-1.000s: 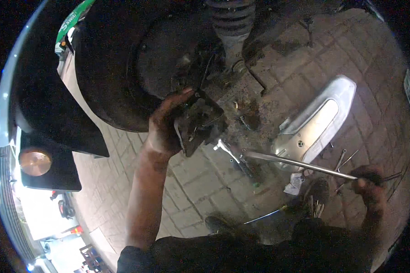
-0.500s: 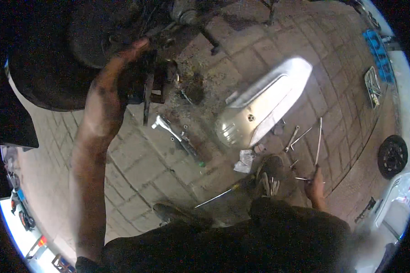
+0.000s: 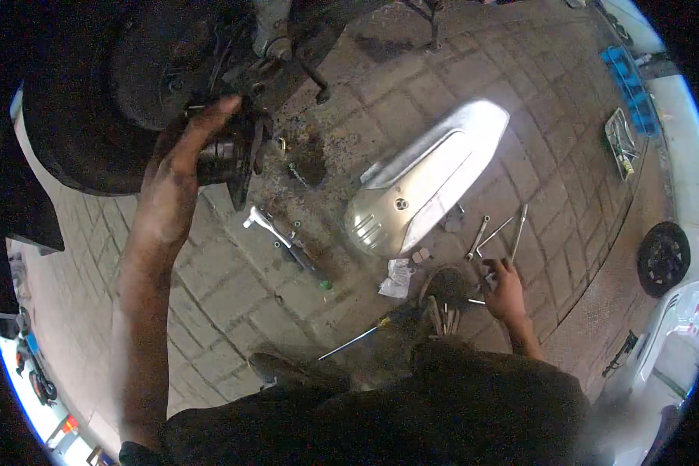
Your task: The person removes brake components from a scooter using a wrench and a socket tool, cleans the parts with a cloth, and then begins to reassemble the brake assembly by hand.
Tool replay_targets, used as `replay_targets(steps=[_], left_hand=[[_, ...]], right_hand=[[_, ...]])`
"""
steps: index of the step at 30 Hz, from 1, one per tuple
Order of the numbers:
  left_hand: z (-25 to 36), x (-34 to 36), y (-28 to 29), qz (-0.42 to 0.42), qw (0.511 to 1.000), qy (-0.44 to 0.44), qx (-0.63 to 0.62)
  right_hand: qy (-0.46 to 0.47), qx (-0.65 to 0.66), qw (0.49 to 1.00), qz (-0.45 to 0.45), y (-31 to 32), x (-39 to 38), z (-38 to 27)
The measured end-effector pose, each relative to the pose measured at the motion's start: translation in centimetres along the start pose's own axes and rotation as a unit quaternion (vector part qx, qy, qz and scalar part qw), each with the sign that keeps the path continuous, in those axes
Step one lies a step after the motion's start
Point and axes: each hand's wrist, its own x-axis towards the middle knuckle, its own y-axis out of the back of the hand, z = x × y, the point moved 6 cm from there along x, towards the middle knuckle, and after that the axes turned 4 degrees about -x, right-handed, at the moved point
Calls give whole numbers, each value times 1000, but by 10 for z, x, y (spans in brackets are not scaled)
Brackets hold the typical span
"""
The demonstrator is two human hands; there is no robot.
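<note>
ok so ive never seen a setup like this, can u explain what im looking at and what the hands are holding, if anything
There's no machine arm here: these are a person's bare hands, seen from above by a wide fisheye camera worn on the head, so straight edges bend. The left hand is at a dark part beside a wheel; how firm its grip is, I can't tell. The right hand is low by a long metal bar; whether its fingers hold anything is unclear. On the paving lie a big silvery panel, a ratchet, a white packet and a spanner.
</note>
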Motion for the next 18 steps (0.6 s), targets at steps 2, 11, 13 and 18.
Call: replay_targets(steps=[2,11,13,18], left_hand=[[2,-1,1,2,1000,12,26],[19,-3,1,16,998,61,14],[27,-3,-1,3,999,46,8],[18,-8,2,37,992,110,-46]], right_hand=[[16,13,999,28,-3,1,-4],[146,25,980,131,6,6,-55],[151,46,982,107,0,11,-69],[102,62,989,87,-19,25,-67]])
